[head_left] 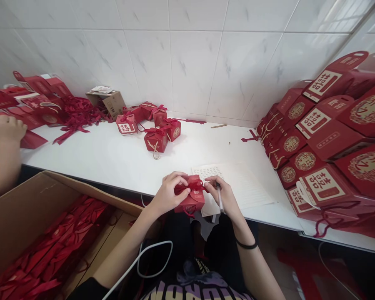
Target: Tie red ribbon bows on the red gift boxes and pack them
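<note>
The box is at the table's front edge, right between both hands, but its underside is out of sight, so I can't tell what's holding it up. Left hand covers its left side, thumb and fingers pinched on the ribbon. Right hand has thumb and fingertips closed on the bow's right side, with a pen tucked in the same hand; the curled fingers are partly hidden. Writing on the papers is too small to read. Far left, a co-worker's hand is cut off by the frame edge, and I can't make out its grip.

Stuff-wise: box is smooth red card with a rope handle, ribbon's soft and satiny. Carton is plain brown cardboard crammed with red ribboned boxes. Stack on the right is glossy red card, gold roundels, cord handles, also cropped.
</note>
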Demonstrator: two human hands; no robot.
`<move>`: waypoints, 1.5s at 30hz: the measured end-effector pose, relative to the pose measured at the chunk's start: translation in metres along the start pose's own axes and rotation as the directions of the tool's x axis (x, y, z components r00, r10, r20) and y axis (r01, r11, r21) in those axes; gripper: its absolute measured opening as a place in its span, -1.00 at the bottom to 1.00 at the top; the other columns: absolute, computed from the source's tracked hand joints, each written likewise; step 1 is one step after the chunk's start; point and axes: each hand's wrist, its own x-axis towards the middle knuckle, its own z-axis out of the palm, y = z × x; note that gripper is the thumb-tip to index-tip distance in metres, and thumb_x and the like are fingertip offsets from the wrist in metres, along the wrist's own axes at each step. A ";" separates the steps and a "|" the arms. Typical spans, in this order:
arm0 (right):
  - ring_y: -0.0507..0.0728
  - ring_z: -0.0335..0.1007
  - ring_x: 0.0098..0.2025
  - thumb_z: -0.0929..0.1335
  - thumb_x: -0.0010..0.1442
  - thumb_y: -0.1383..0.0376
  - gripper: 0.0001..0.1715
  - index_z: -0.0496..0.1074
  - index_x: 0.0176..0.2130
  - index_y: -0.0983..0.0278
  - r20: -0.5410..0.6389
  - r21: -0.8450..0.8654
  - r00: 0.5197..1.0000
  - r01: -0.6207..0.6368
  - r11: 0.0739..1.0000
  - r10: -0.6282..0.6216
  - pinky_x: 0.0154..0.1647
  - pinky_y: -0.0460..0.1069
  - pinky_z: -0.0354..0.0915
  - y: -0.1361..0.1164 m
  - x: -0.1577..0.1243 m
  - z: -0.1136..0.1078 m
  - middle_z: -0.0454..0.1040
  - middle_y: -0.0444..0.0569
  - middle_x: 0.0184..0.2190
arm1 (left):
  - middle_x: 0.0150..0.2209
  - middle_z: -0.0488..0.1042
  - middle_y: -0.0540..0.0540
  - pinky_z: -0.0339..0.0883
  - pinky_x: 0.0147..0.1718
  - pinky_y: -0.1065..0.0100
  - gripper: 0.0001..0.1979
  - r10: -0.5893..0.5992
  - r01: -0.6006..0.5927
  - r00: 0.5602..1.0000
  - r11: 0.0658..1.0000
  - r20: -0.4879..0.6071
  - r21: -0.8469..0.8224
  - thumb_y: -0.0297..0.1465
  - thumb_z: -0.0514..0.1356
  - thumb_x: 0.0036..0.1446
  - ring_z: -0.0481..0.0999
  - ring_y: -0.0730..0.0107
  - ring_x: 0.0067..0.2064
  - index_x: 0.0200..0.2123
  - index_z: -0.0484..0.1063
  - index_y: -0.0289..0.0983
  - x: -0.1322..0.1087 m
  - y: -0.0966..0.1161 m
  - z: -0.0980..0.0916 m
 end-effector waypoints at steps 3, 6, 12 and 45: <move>0.09 0.29 -0.45 0.34 0.12 0.02 -0.64 0.36 -0.26 0.26 0.029 -0.003 1.000 0.003 1.000 -0.003 -0.38 -0.01 0.23 0.001 -0.003 0.001 0.37 -0.12 -0.54 | -0.14 0.42 -0.10 0.17 0.02 0.14 -0.98 -0.001 0.001 1.000 1.000 -0.002 0.017 -0.43 0.15 0.06 0.38 0.25 -0.02 -0.40 0.33 -0.24 0.000 0.000 0.000; 0.07 0.25 -0.47 0.34 0.12 0.02 -0.64 0.35 -0.24 0.25 0.077 0.028 0.997 0.001 1.000 -0.003 -0.39 -0.03 0.21 0.001 -0.007 0.002 0.35 -0.13 -0.53 | -0.14 0.44 -0.09 0.16 0.03 0.11 -0.97 -0.021 0.022 1.000 0.999 -0.011 0.028 -0.43 0.15 0.07 0.39 0.24 -0.02 -0.41 0.34 -0.24 0.000 0.001 0.001; 0.07 0.25 -0.46 0.34 0.13 0.04 -0.67 0.33 -0.28 0.25 0.126 0.004 0.991 -0.034 0.999 0.033 -0.40 -0.04 0.19 -0.001 -0.011 0.003 0.35 -0.13 -0.51 | -0.14 0.44 -0.13 0.18 0.02 0.10 -0.96 -0.045 0.045 0.999 0.999 -0.004 -0.027 -0.42 0.15 0.07 0.39 0.23 -0.02 -0.42 0.35 -0.25 0.000 0.000 0.003; 0.10 0.27 -0.46 0.36 0.04 -0.02 -0.61 0.26 -0.39 0.23 -0.132 -0.138 0.988 -0.095 0.986 0.077 -0.41 0.00 0.24 -0.006 -0.046 -0.011 0.35 -0.08 -0.48 | 0.04 0.34 -0.17 0.06 0.14 0.01 -0.86 -0.070 0.068 0.997 0.992 -0.016 -0.109 -0.42 0.07 0.06 0.19 0.10 0.19 -0.27 0.37 -0.23 -0.010 -0.007 -0.026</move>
